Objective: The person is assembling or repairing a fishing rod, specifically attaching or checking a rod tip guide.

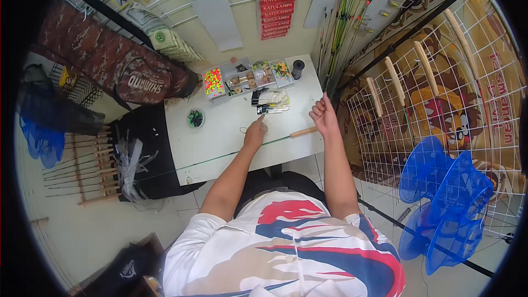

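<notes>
Your left hand [256,133] reaches the packets [269,100] on the table [184,148], grip unclear; your right hand [324,115] is curled, contents indiscernible; the wooden-handled rod [303,131] crosses beneath your left forearm; dropping it could knock the rod.

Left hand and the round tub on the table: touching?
Apart. The head view shows a wide stretch of white tabletop between the left hand and the round tub.

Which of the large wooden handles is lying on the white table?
The handle beside the right hand; the four others are along the wire grid.
</notes>
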`<act>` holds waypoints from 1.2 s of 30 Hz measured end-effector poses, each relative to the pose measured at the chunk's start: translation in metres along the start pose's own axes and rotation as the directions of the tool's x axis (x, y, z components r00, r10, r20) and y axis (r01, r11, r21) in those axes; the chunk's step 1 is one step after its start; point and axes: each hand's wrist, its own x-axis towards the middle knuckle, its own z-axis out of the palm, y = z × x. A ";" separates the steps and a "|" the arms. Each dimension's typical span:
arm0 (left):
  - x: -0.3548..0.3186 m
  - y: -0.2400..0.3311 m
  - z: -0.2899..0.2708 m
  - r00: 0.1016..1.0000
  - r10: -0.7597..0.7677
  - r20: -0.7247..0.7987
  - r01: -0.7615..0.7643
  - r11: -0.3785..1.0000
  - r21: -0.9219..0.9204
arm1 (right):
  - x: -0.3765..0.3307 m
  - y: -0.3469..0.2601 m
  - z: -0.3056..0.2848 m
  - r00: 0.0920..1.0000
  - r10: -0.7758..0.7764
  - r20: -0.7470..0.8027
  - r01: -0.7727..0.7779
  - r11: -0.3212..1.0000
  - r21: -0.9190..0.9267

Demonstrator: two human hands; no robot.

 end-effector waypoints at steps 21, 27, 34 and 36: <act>0.000 0.005 0.019 0.933 0.358 -0.022 -0.341 0.905 0.253 | -0.001 0.029 0.029 0.959 -0.281 -0.029 0.149 0.590 -0.794; -0.007 0.018 -0.021 0.972 0.023 -0.233 -0.046 0.994 -0.096 | 0.001 0.057 0.044 0.968 -0.248 0.046 0.149 0.415 -0.898; -0.016 0.031 -0.051 0.972 -0.032 -0.234 -0.070 0.907 -0.416 | -0.002 0.097 0.068 0.977 -0.103 0.186 0.208 0.283 -0.936; -0.022 0.032 -0.055 0.971 0.002 -0.239 -0.103 0.904 -0.414 | -0.003 0.105 0.070 0.971 -0.084 0.226 0.239 0.224 -0.945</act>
